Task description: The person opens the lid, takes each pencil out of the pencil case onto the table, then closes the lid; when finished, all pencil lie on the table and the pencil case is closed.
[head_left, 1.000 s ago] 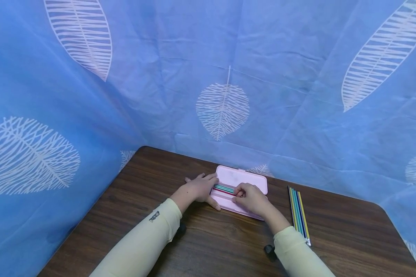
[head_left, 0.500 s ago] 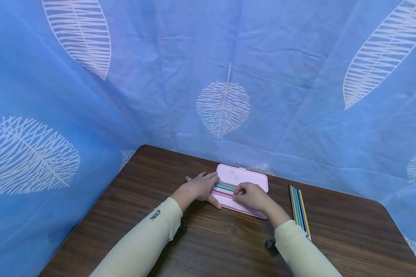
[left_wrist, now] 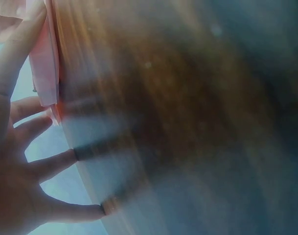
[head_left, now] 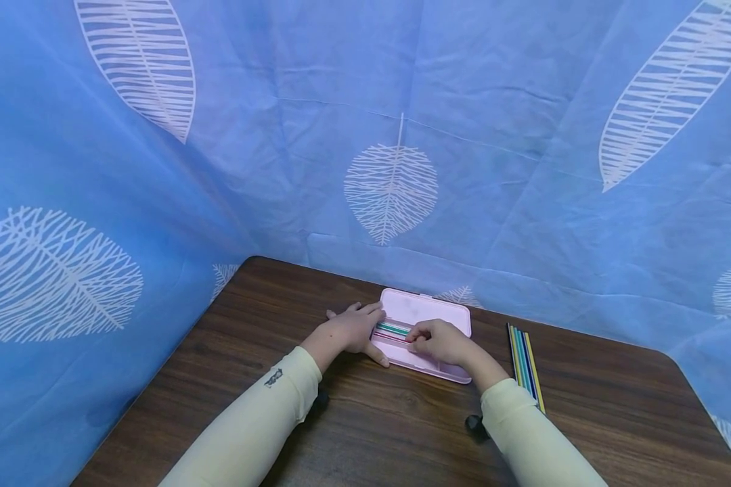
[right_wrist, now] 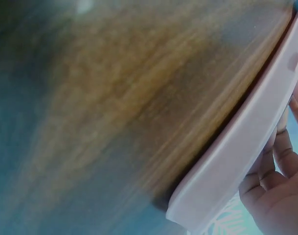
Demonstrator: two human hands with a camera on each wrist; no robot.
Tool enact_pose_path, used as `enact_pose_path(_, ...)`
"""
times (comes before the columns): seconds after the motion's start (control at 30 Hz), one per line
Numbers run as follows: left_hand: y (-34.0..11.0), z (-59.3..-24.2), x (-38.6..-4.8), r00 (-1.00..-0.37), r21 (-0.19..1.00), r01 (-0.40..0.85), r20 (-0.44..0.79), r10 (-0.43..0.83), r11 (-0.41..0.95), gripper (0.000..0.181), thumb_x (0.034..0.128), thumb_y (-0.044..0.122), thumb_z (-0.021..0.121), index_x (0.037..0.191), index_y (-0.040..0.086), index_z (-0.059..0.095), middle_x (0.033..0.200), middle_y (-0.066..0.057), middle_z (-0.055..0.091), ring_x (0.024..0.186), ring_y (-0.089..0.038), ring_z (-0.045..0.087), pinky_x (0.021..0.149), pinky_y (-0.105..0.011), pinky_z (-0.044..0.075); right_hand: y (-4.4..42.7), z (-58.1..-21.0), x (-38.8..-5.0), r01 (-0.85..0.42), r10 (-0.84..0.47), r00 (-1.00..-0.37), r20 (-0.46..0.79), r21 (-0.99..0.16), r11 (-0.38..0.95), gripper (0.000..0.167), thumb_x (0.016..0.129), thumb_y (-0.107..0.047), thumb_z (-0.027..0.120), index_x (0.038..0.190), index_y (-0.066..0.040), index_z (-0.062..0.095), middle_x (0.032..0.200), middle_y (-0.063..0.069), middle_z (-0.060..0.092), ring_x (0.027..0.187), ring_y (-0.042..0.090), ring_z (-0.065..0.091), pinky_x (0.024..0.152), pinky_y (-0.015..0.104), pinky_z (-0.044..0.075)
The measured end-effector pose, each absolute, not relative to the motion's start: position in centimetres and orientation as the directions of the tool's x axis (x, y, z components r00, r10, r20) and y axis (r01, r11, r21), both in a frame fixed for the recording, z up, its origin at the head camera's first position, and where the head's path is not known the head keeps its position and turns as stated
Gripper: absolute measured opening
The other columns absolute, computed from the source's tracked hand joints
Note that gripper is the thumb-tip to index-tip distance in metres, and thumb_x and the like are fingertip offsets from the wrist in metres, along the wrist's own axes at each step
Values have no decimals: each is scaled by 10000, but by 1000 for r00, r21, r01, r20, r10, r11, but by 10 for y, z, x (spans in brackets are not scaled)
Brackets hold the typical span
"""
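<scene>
An open pink pencil case (head_left: 423, 312) lies on the table with its lid tipped back. My left hand (head_left: 350, 331) rests at its left end, fingers spread and fairly straight; in the left wrist view, the thumb lies along the case's side and some fingertips touch the table. Inside the case are green pencils (head_left: 393, 329) and, nearer me, a thin red pencil (head_left: 388, 337). With curled fingers my right hand (head_left: 443, 343) pinches the red pencil's right part, which those fingers hide. From the right wrist, the case's outer wall (right_wrist: 232, 161) covers part of the fingertips.
Several pencils (head_left: 526, 362) in yellow, green and dark blue lie side by side right of the case, close to the right sleeve (head_left: 518, 419). The dark wooden table (head_left: 396, 433) ends at a blue curtain (head_left: 317, 135) with white leaf prints.
The red pencil has shifted slightly toward me, away from the green ones, then lies a little higher again. My right hand has moved slightly left; the left hand has stayed put.
</scene>
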State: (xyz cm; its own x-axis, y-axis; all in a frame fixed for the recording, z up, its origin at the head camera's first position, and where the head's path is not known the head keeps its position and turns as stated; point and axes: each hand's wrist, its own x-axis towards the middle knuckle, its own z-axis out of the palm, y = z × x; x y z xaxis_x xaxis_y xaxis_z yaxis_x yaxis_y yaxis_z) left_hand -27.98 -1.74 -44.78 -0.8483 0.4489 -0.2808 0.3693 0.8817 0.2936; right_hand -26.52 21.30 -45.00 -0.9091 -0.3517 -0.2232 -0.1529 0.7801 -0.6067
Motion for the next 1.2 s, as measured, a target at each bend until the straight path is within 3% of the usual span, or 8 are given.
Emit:
enact_pose_path(0.47,-17,-452,-279,-841,284,381,-289,457,880,1106,807,757,788,1684,251,343,1818,40,202,1673,-402,224,1195,-848,266,214,-450,-261,-201,-362,-914,-183,-569,798,147,993,-142,741,1119,-144,816,806,-11,628,598,110,490,627,285,437)
enact_pose_path(0.83,-17,-453,-283,-839,277,389,-286,462,878,1115,794,752,802,1678,239,357,1815,51,212,1670,-394,236,1174,-859,285,220,-437,-258,-226,-324,-941,-102,-525,820,179,986,-156,726,1140,-118,811,854,7,655,786,138,540,731,305,441)
enact_pose_path(1.2,-20,-451,-284,-837,293,384,-290,464,876,1103,810,724,813,1686,255,333,1822,47,184,1684,-381,197,1190,-856,260,235,-431,-250,-103,-222,-960,-173,-517,850,238,1027,-229,705,1221,-114,783,957,70,731,801,174,582,720,315,460)
